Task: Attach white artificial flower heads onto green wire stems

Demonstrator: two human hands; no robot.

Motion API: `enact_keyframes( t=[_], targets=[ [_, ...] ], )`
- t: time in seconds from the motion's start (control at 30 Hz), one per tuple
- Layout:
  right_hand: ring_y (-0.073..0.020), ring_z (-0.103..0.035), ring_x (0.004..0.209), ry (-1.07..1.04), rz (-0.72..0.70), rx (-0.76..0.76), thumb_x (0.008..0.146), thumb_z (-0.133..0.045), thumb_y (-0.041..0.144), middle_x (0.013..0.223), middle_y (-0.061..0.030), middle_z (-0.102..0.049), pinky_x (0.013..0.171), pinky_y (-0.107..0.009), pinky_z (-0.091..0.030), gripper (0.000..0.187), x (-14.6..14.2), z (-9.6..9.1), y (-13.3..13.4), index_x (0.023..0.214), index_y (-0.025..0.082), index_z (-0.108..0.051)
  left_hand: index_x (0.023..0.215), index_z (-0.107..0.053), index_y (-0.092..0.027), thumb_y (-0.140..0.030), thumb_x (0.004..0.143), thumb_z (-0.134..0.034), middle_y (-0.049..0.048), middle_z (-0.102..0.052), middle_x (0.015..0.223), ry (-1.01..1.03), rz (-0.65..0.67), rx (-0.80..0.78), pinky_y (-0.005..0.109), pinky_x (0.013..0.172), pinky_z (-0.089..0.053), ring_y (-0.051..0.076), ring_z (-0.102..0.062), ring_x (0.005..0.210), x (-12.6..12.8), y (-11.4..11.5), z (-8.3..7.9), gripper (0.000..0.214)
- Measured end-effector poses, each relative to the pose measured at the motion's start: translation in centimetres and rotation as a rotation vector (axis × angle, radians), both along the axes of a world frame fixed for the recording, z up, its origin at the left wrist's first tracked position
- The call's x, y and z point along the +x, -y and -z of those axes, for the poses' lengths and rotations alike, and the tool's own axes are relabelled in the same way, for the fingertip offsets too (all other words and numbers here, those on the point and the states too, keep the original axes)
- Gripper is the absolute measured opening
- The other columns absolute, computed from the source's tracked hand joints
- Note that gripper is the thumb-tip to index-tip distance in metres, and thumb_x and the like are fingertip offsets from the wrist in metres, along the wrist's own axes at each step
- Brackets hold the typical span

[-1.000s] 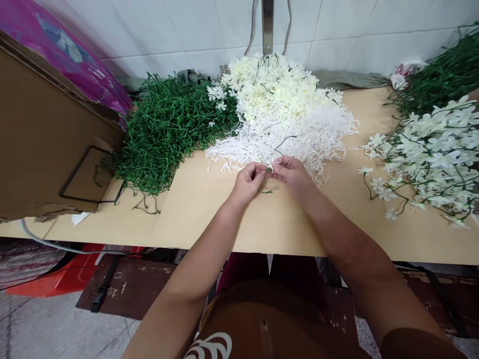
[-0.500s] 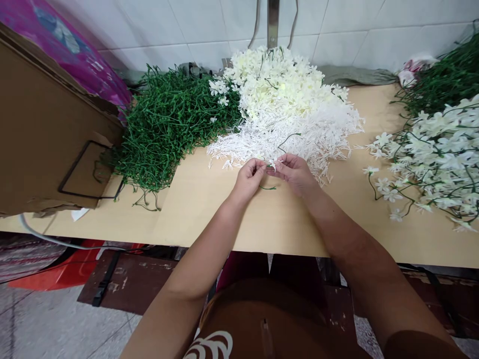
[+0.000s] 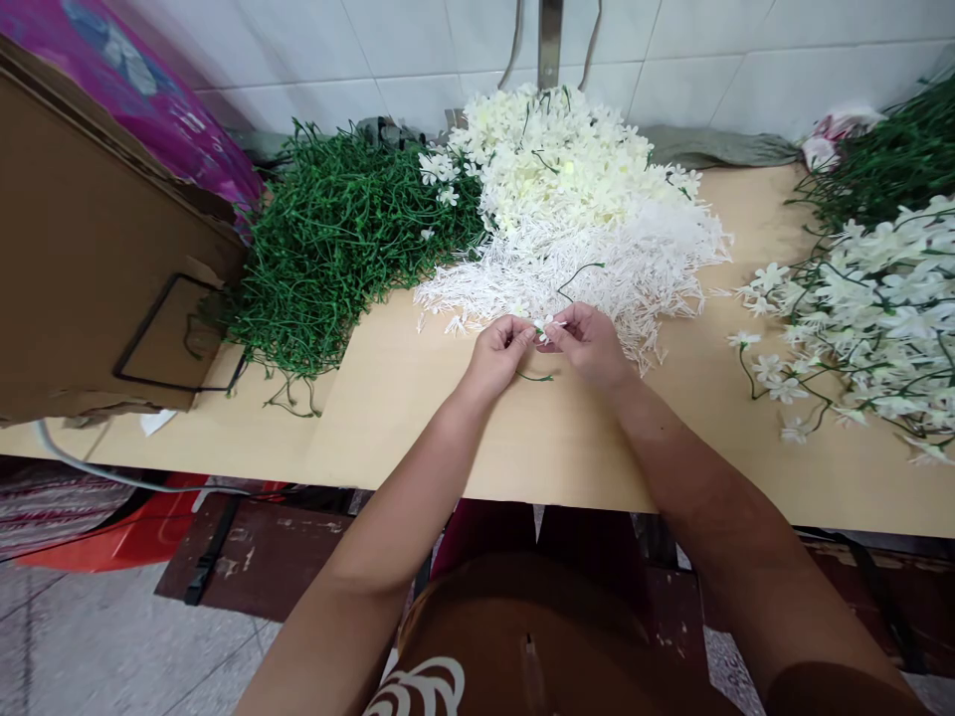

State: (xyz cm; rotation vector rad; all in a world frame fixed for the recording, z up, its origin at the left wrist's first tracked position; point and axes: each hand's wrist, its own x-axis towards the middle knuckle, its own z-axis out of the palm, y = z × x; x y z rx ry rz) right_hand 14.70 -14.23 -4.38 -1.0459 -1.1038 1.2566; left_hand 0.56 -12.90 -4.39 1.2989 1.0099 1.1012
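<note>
My left hand (image 3: 498, 355) is closed in a pinch on a green artificial flower stem (image 3: 534, 378), whose free end curves out below the fingers. At the stem's tip, between the two hands, is a small white artificial flower (image 3: 544, 326). My right hand (image 3: 589, 343) pinches that flower between thumb and fingers, which partly cover it. Just beyond the hands lies a heap of thin white flower pieces (image 3: 522, 273), with one loose green stem (image 3: 578, 276) on it. White petals (image 3: 567, 164) are piled behind.
Green stems (image 3: 350, 239) form a big pile at left, near a cardboard box (image 3: 90, 239) and a black wire frame (image 3: 123, 353). Assembled white flowers (image 3: 880, 308) lie at right, with more green stems (image 3: 880, 154) behind. A tiled wall (image 3: 693, 60) borders the table (image 3: 418, 428).
The hands stay at the same spot, with the right fingers shifted slightly at the flower. More of the white flower shows between them. The view has moved a little.
</note>
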Motion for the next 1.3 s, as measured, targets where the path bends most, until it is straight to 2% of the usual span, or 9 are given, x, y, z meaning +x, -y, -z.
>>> enact_keyframes(
  t=[0.13,0.27,0.47,0.63,0.8,0.9,1.07,1.3],
  targets=[
    [-0.014,-0.062,0.061,0.013,-0.013,-0.003,0.052,-0.081,0.049,0.06,0.0032,-0.059,0.066,-0.036,-0.058,0.04,-0.1,0.2,0.0,0.064,0.021,-0.054,0.059,-0.052,-0.017,-0.028,0.069,-0.072,-0.0046,-0.05,0.052,0.004,0.011,-0.013,0.022,0.058,-0.039,0.008,-0.045,0.054,-0.2,-0.1,0.0,0.025],
    [-0.0141,-0.061,0.06,0.008,-0.021,-0.005,0.05,-0.083,0.044,0.059,0.0043,-0.057,0.066,-0.037,-0.059,0.039,-0.3,0.3,0.2,0.063,0.022,-0.055,0.059,-0.053,-0.017,-0.024,0.068,-0.071,-0.0039,-0.055,0.054,0.021,0.044,-0.037,0.022,0.058,-0.041,0.008,-0.049,0.053,-0.4,-0.1,0.0,0.022],
    [-0.0163,-0.061,0.063,0.058,-0.007,0.028,0.061,-0.078,0.033,0.063,0.0018,-0.057,0.069,-0.041,-0.057,0.028,-0.7,0.7,0.4,0.065,0.022,-0.053,0.057,-0.052,-0.016,-0.014,0.068,-0.068,-0.0051,-0.055,0.052,0.008,0.024,-0.059,0.021,0.057,-0.039,0.008,-0.048,0.052,-0.3,-0.2,0.2,0.019],
    [-0.0174,-0.063,0.064,0.139,-0.006,0.051,0.063,-0.076,0.034,0.065,0.0009,-0.058,0.066,-0.039,-0.056,0.027,-0.9,0.8,0.6,0.067,0.022,-0.052,0.058,-0.051,-0.015,-0.007,0.069,-0.062,-0.0052,-0.053,0.053,-0.024,0.016,-0.053,0.02,0.057,-0.037,0.008,-0.048,0.054,-0.3,-0.3,0.3,0.018],
    [-0.0163,-0.064,0.067,0.102,-0.075,0.003,0.059,-0.079,0.04,0.066,0.0015,-0.061,0.069,-0.035,-0.055,0.034,-0.7,0.6,0.5,0.067,0.021,-0.053,0.06,-0.05,-0.015,-0.011,0.071,-0.064,-0.0047,-0.052,0.056,-0.035,0.067,-0.045,0.021,0.059,-0.037,0.008,-0.047,0.057,-0.7,-0.4,0.4,0.018],
    [-0.0141,-0.061,0.063,0.093,-0.108,-0.012,0.055,-0.081,0.044,0.063,0.0022,-0.061,0.063,-0.031,-0.052,0.037,-0.4,0.3,0.4,0.065,0.021,-0.054,0.061,-0.05,-0.015,-0.016,0.071,-0.067,-0.0045,-0.052,0.057,-0.063,0.114,-0.022,0.021,0.059,-0.035,0.008,-0.045,0.057,-1.0,-0.4,0.4,0.02],
    [-0.0121,-0.059,0.061,0.068,-0.191,-0.073,0.053,-0.082,0.046,0.062,0.002,-0.062,0.061,-0.027,-0.047,0.039,0.0,0.0,0.3,0.063,0.02,-0.055,0.06,-0.05,-0.015,-0.013,0.073,-0.064,-0.0038,-0.051,0.057,-0.1,0.169,-0.004,0.022,0.058,-0.033,0.008,-0.042,0.056,-1.2,-0.2,0.1,0.019],
    [-0.0108,-0.059,0.062,0.035,-0.205,-0.092,0.051,-0.084,0.045,0.062,0.0025,-0.063,0.061,-0.026,-0.047,0.039,-0.1,0.4,0.3,0.063,0.019,-0.057,0.06,-0.049,-0.015,-0.017,0.073,-0.066,-0.0047,-0.047,0.055,-0.12,0.208,-0.017,0.022,0.055,-0.029,0.008,-0.038,0.053,-1.3,-0.3,0.2,0.021]
  ],
)
